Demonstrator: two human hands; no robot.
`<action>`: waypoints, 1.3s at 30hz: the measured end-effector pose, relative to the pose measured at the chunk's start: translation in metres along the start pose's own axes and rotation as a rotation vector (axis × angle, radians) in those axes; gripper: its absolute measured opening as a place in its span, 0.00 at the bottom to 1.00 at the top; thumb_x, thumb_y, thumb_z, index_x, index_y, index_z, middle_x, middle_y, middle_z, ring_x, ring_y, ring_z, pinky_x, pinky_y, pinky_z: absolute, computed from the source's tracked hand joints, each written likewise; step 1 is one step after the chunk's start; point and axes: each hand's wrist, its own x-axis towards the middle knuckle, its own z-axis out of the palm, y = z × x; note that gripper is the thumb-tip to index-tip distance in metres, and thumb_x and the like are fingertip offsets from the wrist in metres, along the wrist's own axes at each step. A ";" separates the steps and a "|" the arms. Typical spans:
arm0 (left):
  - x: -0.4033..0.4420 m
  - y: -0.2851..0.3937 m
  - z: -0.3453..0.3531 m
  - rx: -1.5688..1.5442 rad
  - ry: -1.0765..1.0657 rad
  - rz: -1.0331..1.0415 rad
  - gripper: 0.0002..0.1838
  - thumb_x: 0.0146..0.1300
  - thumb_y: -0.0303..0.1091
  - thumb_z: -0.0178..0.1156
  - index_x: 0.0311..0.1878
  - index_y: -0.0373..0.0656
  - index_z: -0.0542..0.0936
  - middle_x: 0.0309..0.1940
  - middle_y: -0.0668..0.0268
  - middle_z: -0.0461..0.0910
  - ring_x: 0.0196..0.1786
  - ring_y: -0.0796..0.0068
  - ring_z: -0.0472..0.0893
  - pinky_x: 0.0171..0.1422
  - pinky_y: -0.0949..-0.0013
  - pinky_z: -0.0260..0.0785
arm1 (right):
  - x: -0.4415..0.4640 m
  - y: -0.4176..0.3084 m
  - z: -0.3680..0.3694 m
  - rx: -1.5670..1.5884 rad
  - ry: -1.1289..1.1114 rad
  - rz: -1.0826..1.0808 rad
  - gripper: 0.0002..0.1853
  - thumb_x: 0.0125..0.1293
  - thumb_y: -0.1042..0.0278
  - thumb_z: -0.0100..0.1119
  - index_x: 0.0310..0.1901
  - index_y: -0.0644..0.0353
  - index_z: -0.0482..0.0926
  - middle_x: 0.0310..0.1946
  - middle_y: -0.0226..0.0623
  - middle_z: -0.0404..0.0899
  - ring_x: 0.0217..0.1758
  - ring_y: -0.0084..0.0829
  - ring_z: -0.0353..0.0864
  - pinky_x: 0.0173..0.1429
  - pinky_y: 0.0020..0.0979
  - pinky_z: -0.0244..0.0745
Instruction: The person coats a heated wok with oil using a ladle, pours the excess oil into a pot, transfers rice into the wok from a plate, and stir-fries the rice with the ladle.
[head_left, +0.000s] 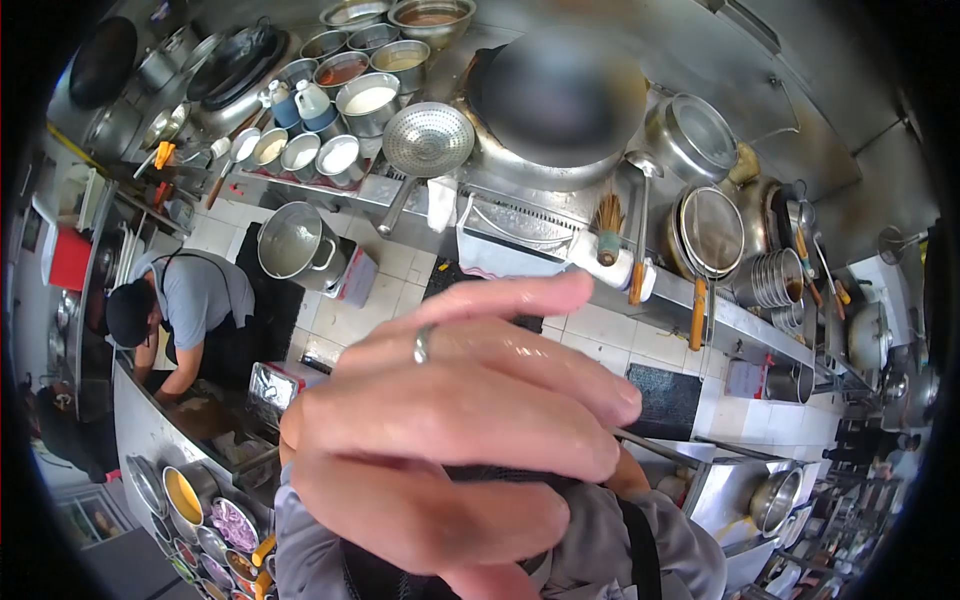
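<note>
Left hand (440, 420): palm hidden, can't tell grip; right hand unseen. Brush (609, 218) near counter's front edge (752, 324): likely light, stiff; grasp binding (607, 246).

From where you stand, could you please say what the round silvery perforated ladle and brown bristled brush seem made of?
Round silvery perforated ladle: likely steel, satin, by its grey sheen. Brown bristled brush: perhaps plant fibre, matt, by its coarse strands.

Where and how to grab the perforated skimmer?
Grip the perforated skimmer by its handle, likely best from the aisle side, fingers wrapped around: the handle is slim and points toward the aisle, while the broad, round head lies farther back.
</note>
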 end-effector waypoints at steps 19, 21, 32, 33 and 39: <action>-0.153 -0.455 0.057 0.909 -0.257 -0.730 0.19 0.59 0.43 0.68 0.46 0.39 0.78 0.48 0.57 0.75 0.51 0.54 0.72 0.56 0.54 0.66 | 0.154 -0.162 -0.065 0.713 0.200 -0.388 0.15 0.73 0.64 0.49 0.56 0.61 0.69 0.47 0.38 0.81 0.41 0.33 0.84 0.41 0.34 0.79; -0.160 -0.473 0.059 0.987 -0.282 -0.654 0.18 0.61 0.46 0.65 0.42 0.39 0.79 0.44 0.57 0.78 0.47 0.54 0.74 0.51 0.54 0.66 | 0.158 -0.158 -0.063 0.691 0.307 -0.473 0.11 0.73 0.69 0.48 0.53 0.60 0.70 0.44 0.39 0.81 0.37 0.32 0.85 0.37 0.31 0.80; -0.168 -0.496 0.056 1.024 -0.265 -0.657 0.18 0.63 0.46 0.62 0.29 0.39 0.78 0.30 0.56 0.80 0.38 0.53 0.77 0.41 0.52 0.66 | 0.202 -0.137 -0.063 0.895 0.618 -0.495 0.05 0.71 0.74 0.54 0.44 0.64 0.73 0.30 0.34 0.77 0.31 0.29 0.84 0.32 0.29 0.82; -0.167 -0.496 0.056 1.014 -0.260 -0.659 0.19 0.64 0.46 0.62 0.29 0.38 0.78 0.29 0.56 0.80 0.37 0.53 0.77 0.42 0.52 0.66 | 0.187 -0.145 -0.062 0.954 0.505 -0.491 0.05 0.71 0.73 0.54 0.43 0.65 0.73 0.29 0.34 0.77 0.30 0.30 0.83 0.33 0.30 0.83; -0.167 -0.492 0.059 1.005 -0.272 -0.686 0.18 0.64 0.45 0.62 0.28 0.38 0.77 0.29 0.56 0.79 0.38 0.52 0.77 0.43 0.52 0.65 | 0.190 -0.143 -0.059 0.953 0.510 -0.614 0.10 0.73 0.68 0.55 0.41 0.68 0.73 0.28 0.35 0.76 0.30 0.31 0.84 0.37 0.30 0.84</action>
